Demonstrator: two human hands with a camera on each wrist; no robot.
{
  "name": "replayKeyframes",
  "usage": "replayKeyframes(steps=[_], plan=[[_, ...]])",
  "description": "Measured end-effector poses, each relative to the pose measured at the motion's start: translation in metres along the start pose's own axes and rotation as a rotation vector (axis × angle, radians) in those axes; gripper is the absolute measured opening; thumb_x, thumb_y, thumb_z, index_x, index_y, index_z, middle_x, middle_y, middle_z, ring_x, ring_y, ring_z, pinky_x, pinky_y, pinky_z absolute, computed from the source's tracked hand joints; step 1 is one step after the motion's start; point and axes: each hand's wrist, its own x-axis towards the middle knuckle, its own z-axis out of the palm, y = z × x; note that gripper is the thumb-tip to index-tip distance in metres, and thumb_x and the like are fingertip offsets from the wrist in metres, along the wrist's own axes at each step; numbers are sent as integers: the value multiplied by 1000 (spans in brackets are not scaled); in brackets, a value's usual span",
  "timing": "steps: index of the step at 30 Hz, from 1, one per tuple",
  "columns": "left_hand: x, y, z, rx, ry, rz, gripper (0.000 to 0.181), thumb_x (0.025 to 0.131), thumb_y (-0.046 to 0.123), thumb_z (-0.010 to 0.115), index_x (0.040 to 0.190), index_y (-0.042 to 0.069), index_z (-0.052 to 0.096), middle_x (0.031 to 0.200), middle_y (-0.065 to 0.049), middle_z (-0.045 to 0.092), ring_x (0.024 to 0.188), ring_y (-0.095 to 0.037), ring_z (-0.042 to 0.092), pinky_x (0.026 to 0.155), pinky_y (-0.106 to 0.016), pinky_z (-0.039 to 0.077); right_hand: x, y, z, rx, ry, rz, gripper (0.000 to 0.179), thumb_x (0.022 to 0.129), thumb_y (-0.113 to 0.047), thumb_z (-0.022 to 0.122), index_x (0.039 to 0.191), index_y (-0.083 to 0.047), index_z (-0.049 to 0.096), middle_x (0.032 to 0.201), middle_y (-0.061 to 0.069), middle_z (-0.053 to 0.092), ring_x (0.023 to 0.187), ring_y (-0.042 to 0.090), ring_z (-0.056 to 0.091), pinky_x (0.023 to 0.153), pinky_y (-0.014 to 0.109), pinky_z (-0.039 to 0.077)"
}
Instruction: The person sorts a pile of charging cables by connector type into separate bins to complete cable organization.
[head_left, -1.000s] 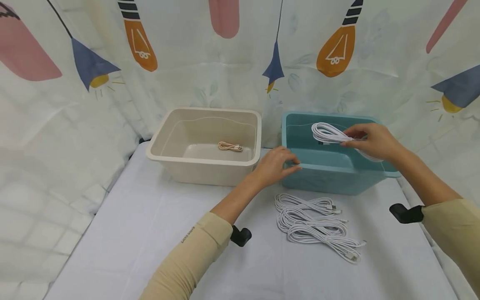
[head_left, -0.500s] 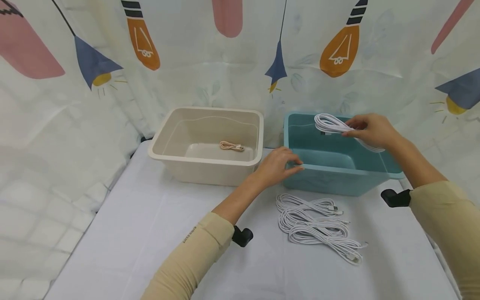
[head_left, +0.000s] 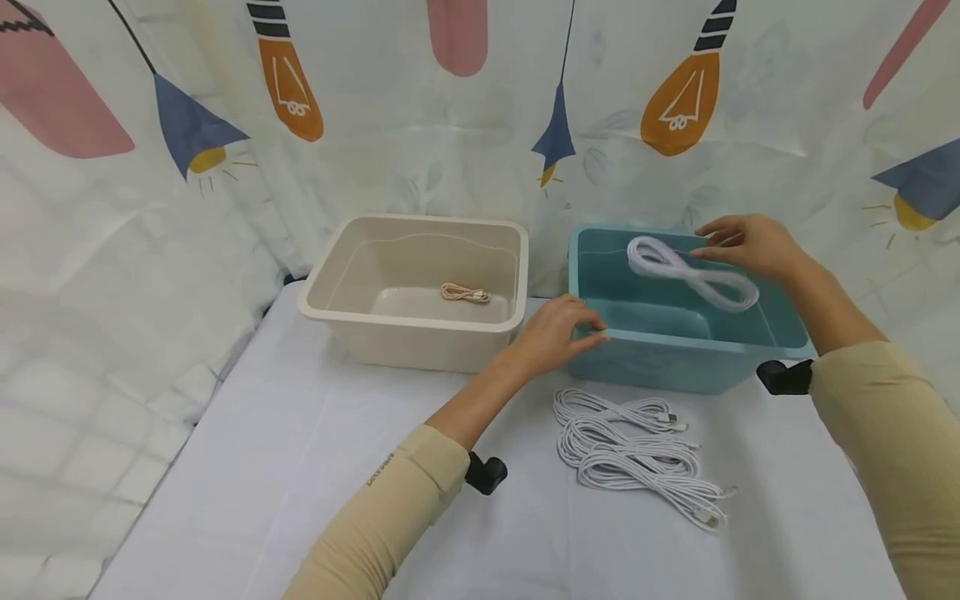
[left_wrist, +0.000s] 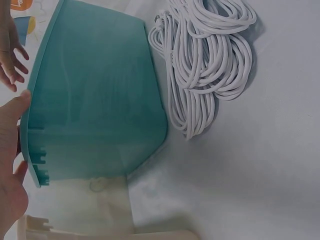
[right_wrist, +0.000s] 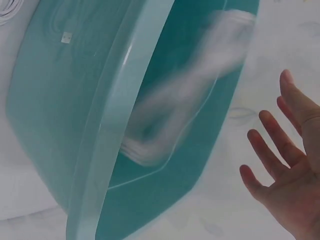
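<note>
A bundled white cable (head_left: 693, 272), blurred in the right wrist view, is in the air within the mouth of the teal bin (head_left: 652, 361). Just above and behind it, my right hand (head_left: 753, 244) is apart from the cable, its fingers spread (right_wrist: 272, 145) and holding nothing. My left hand (head_left: 557, 332) grips the bin's near left rim between thumb and fingers; the left wrist view shows this hand (left_wrist: 12, 150) at the rim edge. Several more bundled white cables (head_left: 630, 450) lie overlapping on the table in front of the teal bin.
To the left stands a beige bin (head_left: 405, 343), close to the teal one, with a small tan cable bundle (head_left: 465, 292) on its floor. A white cloth covers the table (head_left: 315, 467). A patterned curtain (head_left: 465, 150) hangs right behind both bins.
My right hand has let go of the white cable and drawn slightly up. The bundle now drops freely into the teal bin. My left hand has stayed on the rim.
</note>
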Motion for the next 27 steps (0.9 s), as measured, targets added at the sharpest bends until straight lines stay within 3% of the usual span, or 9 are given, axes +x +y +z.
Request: replayKeyframes(steps=[21, 24, 26, 27], plan=[[1, 2, -2, -10, -5, -20, 18, 101, 24, 75, 112, 11, 81, 110, -3, 78, 112, -21, 66, 97, -32, 54, -35, -6, 9, 95, 68, -83, 52, 107, -28, 66, 147, 3, 55, 139, 37, 59, 126, 57, 56, 101, 74, 47], [2, 2, -2, -9, -11, -17, 19, 101, 25, 75, 112, 11, 81, 110, -3, 78, 112, -21, 66, 97, -32, 53, -43, -7, 15, 109, 104, -101, 49, 106, -27, 68, 145, 1, 58, 135, 33, 63, 122, 51, 60, 95, 49, 57], [2, 2, -1, -7, -15, -15, 19, 101, 25, 75, 112, 11, 81, 110, -3, 78, 112, -22, 66, 97, -32, 53, -49, -7, 19, 107, 130, -114, 47, 105, -27, 70, 143, -1, 61, 131, 31, 67, 118, 43, 65, 87, 27, 54], [2, 3, -2, -6, -16, -14, 19, 101, 26, 74, 112, 11, 81, 110, -3, 78, 112, -22, 66, 97, -32, 53, -52, -7, 21, 108, 140, -119, 46, 104, -27, 71, 143, -2, 63, 130, 29, 68, 114, 33, 68, 83, 18, 49]])
